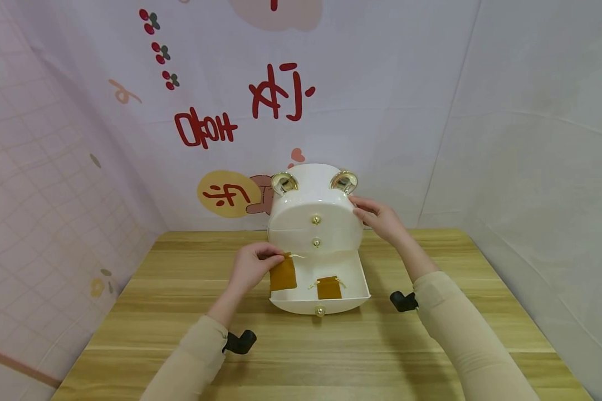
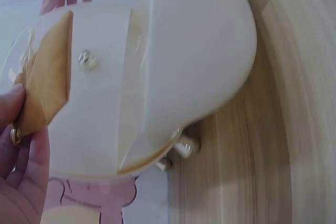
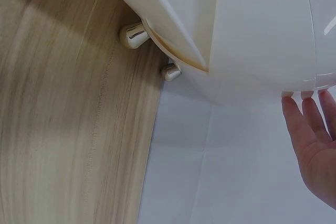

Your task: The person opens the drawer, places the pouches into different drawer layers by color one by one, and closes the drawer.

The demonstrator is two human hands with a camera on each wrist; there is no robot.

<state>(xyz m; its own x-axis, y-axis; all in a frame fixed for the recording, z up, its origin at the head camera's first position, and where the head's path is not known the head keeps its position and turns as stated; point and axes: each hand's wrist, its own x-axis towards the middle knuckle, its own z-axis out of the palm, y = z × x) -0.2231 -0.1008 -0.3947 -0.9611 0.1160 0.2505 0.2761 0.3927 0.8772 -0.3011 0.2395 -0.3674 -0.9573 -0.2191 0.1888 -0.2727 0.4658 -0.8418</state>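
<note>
Between thumb and fingers, my left hand (image 1: 253, 266) pinches a mustard-brown drawstring pouch (image 1: 283, 273) by its top. The pouch hangs over the left part of a pulled-out bottom drawer (image 1: 308, 284). Inside that drawer lies a second, smaller-looking drawstring pouch (image 1: 329, 288) with pale cords. The drawer belongs to a white rounded jewelry box (image 1: 290, 223) with gold-rimmed ears and gold knobs. My right hand (image 1: 381, 220) touches the box's right side with its fingertips, the fingers fairly straight in the right wrist view. The held pouch (image 2: 50, 72) shows tilted in the left wrist view.
The box stands near the back of a wooden table (image 1: 190, 301), before a printed cloth backdrop (image 1: 381, 111). Two upper drawers with gold knobs (image 1: 316, 243) look closed. Short gold feet (image 3: 134, 35) hold the box up. Black wrist mounts (image 1: 240, 341) stick out from both sleeves.
</note>
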